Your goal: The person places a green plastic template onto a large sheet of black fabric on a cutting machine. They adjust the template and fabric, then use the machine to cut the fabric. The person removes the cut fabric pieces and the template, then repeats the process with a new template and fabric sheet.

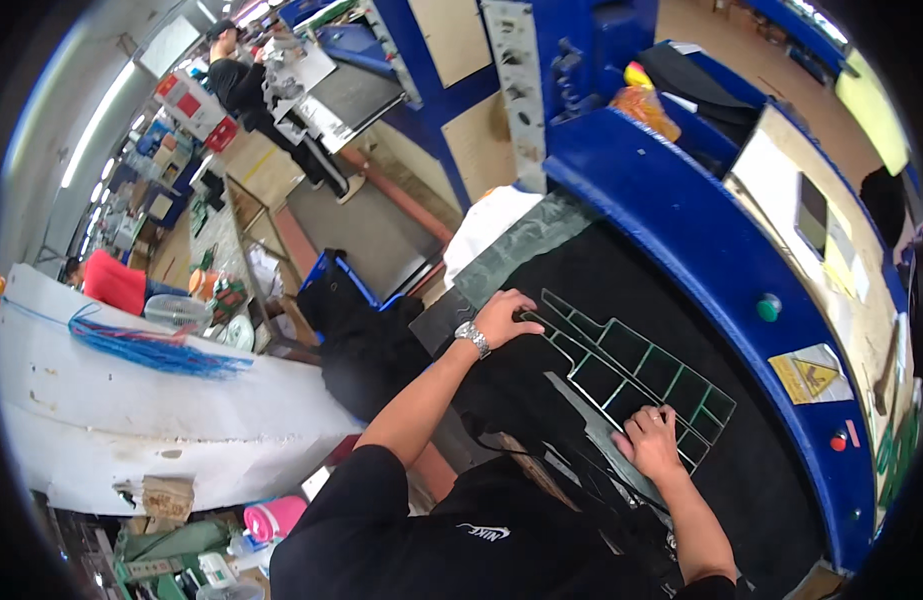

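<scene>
A metal cutting die (pixel 621 372), a flat frame of thin upright strips split into several cells with green along its edges, lies on black sheet material (pixel 581 265). At its far left corner, my left hand (pixel 499 318), with a metal watch on the wrist, pinches the rim between thumb and fingers. My right hand (pixel 651 441) curls its fingers over the near edge of the same die. Just left of the right hand, a narrow grey-green strip (pixel 586 415) lies beside the die. Part of the near edge is hidden under my right fingers.
A blue machine beam (pixel 681 215) with a green button (pixel 768 307) and a red button (pixel 838 441) curves along the right. A phone (pixel 811 212) lies on the ledge behind it. Left stands a white panel (pixel 161 420); a blue crate (pixel 356 280) sits beyond. Another person (pixel 251 90) stands far off.
</scene>
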Demonstrator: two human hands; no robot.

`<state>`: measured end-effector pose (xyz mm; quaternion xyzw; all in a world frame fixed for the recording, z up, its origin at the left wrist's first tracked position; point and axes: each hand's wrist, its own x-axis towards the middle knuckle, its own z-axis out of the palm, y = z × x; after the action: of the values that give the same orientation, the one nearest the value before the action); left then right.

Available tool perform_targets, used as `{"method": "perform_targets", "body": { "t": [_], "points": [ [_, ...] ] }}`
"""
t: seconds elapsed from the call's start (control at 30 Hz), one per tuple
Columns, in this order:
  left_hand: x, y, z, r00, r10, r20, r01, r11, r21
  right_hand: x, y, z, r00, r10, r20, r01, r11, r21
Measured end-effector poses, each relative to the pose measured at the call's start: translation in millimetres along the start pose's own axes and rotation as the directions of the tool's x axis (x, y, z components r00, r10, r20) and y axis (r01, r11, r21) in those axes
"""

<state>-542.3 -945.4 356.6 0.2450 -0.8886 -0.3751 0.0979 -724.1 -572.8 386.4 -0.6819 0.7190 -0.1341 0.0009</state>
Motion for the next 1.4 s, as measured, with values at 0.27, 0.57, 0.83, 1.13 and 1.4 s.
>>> {"method": "perform_targets", "body": {
  "t": [0.27,0.57,0.83,1.13,1.4],
  "points": [
    [-22,-28,3,0.99,0.144,-0.008,-0.144,0.988,0.048,-7,-29,-21,1.0,-0.007,-0.02,0.007,1.0,0.006],
    [-30,24,39,0.992,0.093,-0.082,-0.069,0.964,0.258,-118,-93,-91,0.987,0.107,0.117,-0.117,0.99,0.082],
    [-32,32,49,0.986,0.156,-0.061,-0.131,0.944,0.303,-190,-115,-21,0.969,0.117,0.215,-0.156,0.973,0.172],
    [-62,103,58,0.951,0.273,0.142,-0.302,0.917,0.261,-188,-114,-15,0.979,0.126,0.158,-0.16,0.961,0.224],
    [-51,90,92,0.98,0.197,0.034,-0.193,0.977,-0.085,-217,-115,-34,0.984,0.073,0.163,-0.1,0.981,0.167]
  ]
}}
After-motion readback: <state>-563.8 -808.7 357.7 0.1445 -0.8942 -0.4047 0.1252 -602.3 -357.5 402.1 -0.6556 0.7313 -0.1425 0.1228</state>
